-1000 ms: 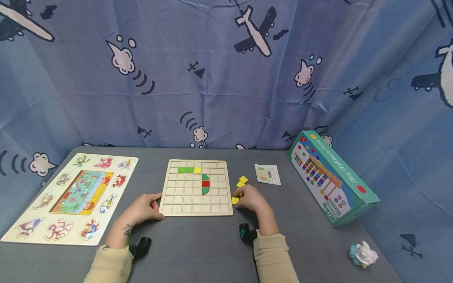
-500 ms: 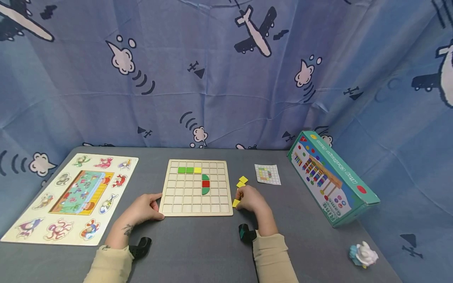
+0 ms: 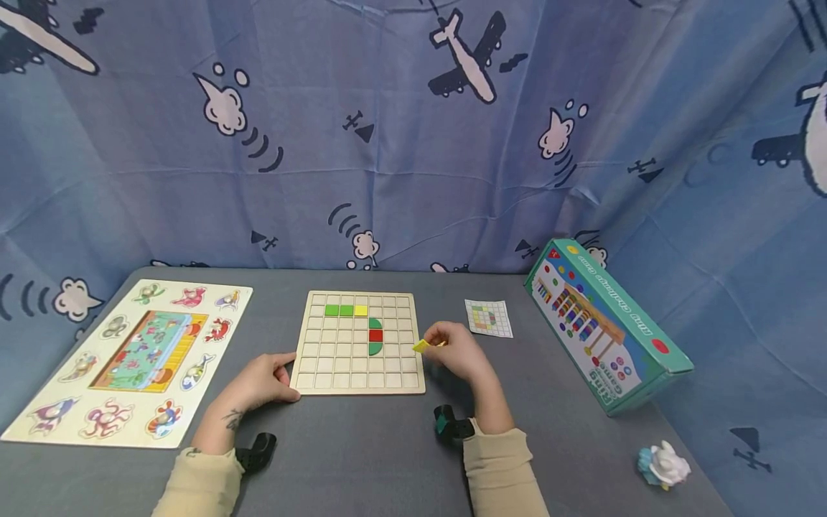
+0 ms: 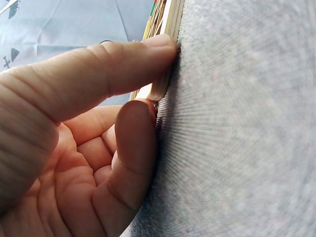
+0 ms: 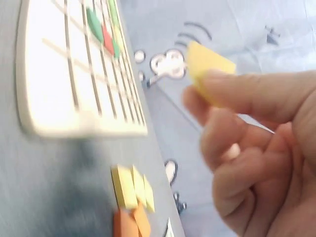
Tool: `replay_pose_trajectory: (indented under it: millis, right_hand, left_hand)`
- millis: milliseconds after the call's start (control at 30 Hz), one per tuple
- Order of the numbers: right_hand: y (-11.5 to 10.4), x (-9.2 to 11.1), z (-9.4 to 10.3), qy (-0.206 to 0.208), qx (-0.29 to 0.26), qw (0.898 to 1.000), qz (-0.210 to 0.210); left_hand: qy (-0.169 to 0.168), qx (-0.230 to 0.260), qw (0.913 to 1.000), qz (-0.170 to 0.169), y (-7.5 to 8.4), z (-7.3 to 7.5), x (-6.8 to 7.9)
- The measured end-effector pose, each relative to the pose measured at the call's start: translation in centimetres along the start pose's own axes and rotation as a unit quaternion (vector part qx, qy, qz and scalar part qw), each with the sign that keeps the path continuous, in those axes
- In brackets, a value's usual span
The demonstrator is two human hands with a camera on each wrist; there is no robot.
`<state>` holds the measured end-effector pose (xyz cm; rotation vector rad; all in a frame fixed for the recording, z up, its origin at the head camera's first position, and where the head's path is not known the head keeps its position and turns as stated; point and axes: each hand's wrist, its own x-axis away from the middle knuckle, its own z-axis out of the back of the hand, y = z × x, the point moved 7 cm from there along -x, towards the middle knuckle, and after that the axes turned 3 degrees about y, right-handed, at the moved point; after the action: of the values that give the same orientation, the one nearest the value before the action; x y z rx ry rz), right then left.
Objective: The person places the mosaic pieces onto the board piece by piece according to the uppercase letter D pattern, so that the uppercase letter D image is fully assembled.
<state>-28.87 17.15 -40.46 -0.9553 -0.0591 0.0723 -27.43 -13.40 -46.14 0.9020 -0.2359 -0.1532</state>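
A square wooden grid board (image 3: 349, 370) lies in front of me in the head view. On it sit two light green squares (image 3: 339, 310), a yellow square (image 3: 361, 311), and a red square (image 3: 375, 335) between two dark green half-round pieces (image 3: 375, 349). My left hand (image 3: 258, 382) holds the board's near left corner, thumb and a bent finger against its edges (image 4: 168, 59). Above the table by the board's right edge, my right hand (image 3: 460, 353) pinches a yellow square tile (image 5: 210, 66) between thumb and finger.
Several yellow tiles (image 5: 129, 187) and orange-looking pieces (image 5: 131, 224) lie right of the board, mostly hidden by my hand from above. A pattern card (image 3: 489, 319) lies beyond. A picture puzzle board (image 3: 222, 316) is left; a green box (image 3: 607, 330) and small figurine (image 3: 664, 465) stand right.
My right hand has lifted a yellow tile off the table and moved it up and slightly away, toward the board's right edge. The left hand and the board stay put.
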Motion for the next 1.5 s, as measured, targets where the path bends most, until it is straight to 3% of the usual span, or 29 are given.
replay_pose_trajectory:
  millis: [167, 400, 600, 867, 1100, 1300, 1500]
  right_hand:
    - [-0.9, -0.3, -1.4, 0.024, -0.074, 0.997, -0.008]
    - [-0.9, -0.7, -4.3, -0.007, -0.157, 0.987, -0.033]
    - [-1.0, -0.9, -6.4, -0.02, -0.177, 0.983, -0.033]
    - [-2.0, -1.2, -8.3, -0.014, -0.135, 0.989, -0.05]
    - [-2.5, -1.5, -9.4, -0.005, -0.049, 0.996, -0.068]
    - [-2.5, -1.6, -9.8, 0.001, 0.003, 0.996, -0.088]
    - [-2.4, -1.8, -10.2, 0.006, 0.017, 0.995, -0.1]
  left_hand:
    - [0.001, 0.0, 1.0, 0.0, -0.1, 0.0, -0.1]
    - [0.002, -0.004, 1.0, -0.007, -0.1, -0.1, 0.0]
    - [0.0, -0.003, 1.0, -0.006, 0.0, -0.1, 0.0]
    - [-0.002, 0.004, 1.0, -0.001, 0.1, 0.1, -0.1]
    - [-0.005, 0.003, 1.0, -0.003, 0.3, 0.1, 0.0]
    - [-0.002, 0.003, 1.0, 0.008, 0.1, 0.1, -0.1]
    - [-0.003, 0.007, 1.0, 0.005, -0.1, 0.1, 0.0]
